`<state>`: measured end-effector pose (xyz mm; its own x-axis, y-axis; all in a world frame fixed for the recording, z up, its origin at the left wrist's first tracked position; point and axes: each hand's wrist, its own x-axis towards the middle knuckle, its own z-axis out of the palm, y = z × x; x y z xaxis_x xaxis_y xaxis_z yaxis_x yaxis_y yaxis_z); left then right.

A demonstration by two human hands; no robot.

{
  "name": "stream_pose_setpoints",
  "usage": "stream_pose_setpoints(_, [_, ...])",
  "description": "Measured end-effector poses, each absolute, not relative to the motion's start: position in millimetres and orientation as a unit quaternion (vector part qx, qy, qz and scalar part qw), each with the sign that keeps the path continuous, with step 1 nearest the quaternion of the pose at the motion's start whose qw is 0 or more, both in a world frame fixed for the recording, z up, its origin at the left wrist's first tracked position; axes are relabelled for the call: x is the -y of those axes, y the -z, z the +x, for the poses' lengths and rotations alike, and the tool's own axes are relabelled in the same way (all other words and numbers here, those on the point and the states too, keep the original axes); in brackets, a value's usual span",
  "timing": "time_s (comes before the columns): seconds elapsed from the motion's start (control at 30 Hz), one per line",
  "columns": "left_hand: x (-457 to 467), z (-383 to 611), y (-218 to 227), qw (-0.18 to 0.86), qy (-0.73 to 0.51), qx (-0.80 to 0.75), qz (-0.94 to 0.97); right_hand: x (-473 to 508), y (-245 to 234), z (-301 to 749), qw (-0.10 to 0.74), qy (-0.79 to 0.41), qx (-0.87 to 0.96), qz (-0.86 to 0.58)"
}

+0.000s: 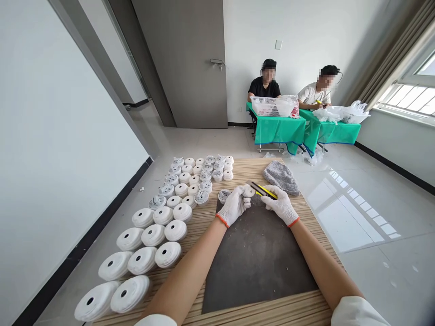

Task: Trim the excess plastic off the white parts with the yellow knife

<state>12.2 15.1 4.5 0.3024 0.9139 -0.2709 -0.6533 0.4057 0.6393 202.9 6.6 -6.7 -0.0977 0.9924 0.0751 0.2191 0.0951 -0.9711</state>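
A white round plastic piece is gripped in the curled fingers of the left hand, and a yellow utility knife is clasped by the right hand, its blade held against the piece. Both hands are gloved in white knit with orange cuffs. Beneath them lies a dark cutting mat on a striped wooden board. A matching piece sits just beside the left hand; a grey cloth lies upper right of the hands. Rows of smaller white pieces and larger white discs are ranged toward the lower left. At upper right, a seated person and a second seated person are placed behind green-covered tables.
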Motion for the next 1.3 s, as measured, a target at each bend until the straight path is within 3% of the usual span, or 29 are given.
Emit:
stream_pose_setpoints(0.17, [-17.8,11.9,0.0,0.768,-0.524,-0.318,0.186,-9.4,9.1,204.7,0.391,-0.436,0.599,-0.546])
stream_pose_setpoints(1.3, [-18.1,8.0,-3.2,0.781,-0.531,-0.294,0.147,-11.5,12.7,209.7,0.362,-0.416,0.647,-0.526])
